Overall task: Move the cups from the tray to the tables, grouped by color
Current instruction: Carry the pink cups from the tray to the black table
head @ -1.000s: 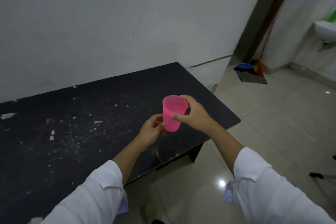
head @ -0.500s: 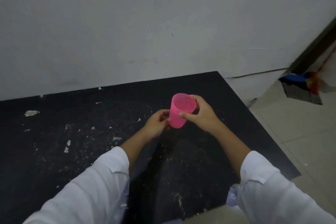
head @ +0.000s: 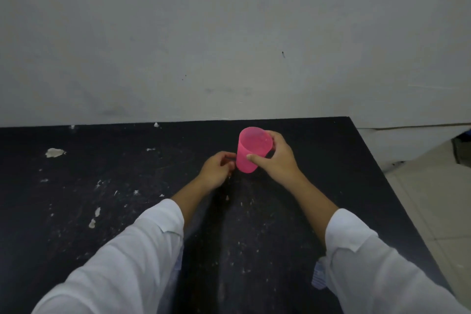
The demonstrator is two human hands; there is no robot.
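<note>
Over the far middle of the black table (head: 102, 186), close to the grey wall (head: 229, 33), a pink cup (head: 251, 150) sits in the grip of the right hand (head: 276, 160). The thumb lies across the near side and the fingers wrap round the far side under the rim. The cup leans a little, its open mouth tipped toward the camera (translucent plastic, by the look). Whether its base touches the tabletop cannot be told.

The left hand (head: 216, 169) is just beside the cup's lower left, fingers curled, fingertips at its wall. Whether it holds the cup or only nears it cannot be told. Both arms wear white sleeves (head: 127, 262). White flecks (head: 54, 152) dot the table. Pale floor tiles (head: 433, 199) show past its right edge.
</note>
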